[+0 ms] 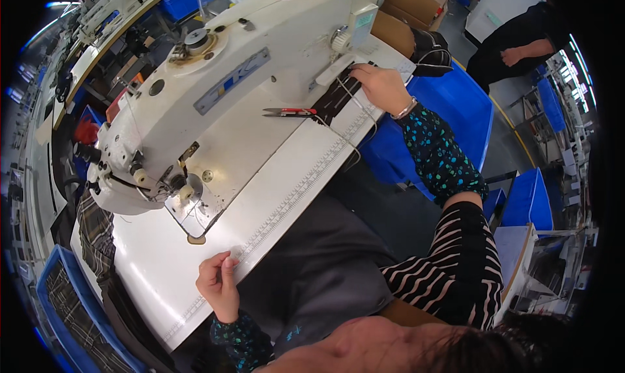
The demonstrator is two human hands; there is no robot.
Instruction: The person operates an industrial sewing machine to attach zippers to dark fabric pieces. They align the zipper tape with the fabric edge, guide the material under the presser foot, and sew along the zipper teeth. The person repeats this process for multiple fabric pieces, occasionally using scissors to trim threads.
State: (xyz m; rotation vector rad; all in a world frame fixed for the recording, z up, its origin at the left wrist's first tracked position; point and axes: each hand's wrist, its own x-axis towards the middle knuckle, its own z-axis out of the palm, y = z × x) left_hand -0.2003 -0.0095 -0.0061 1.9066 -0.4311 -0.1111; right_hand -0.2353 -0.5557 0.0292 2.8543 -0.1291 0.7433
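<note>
My right hand (384,90) reaches to the far right end of the sewing table, its fingertips closed on the edge of a small stack of dark fabric pieces (333,101). Beside that stack lies a pair of red-handled thread snips (290,112), blades pointing left. My left hand (220,283) rests at the table's front edge with its fingers curled in, and nothing shows in it. The white sewing machine (286,47) stands between and beyond my hands. Its needle area (185,187) has no cloth under it.
A printed ruler strip (293,200) runs along the front of the white table (146,262). A bent wire (355,148) sticks out near the fabric. Blue bins (456,112) stand to the right; a blue crate (65,301) with plaid cloth is at lower left. Another person (521,44) stands far right.
</note>
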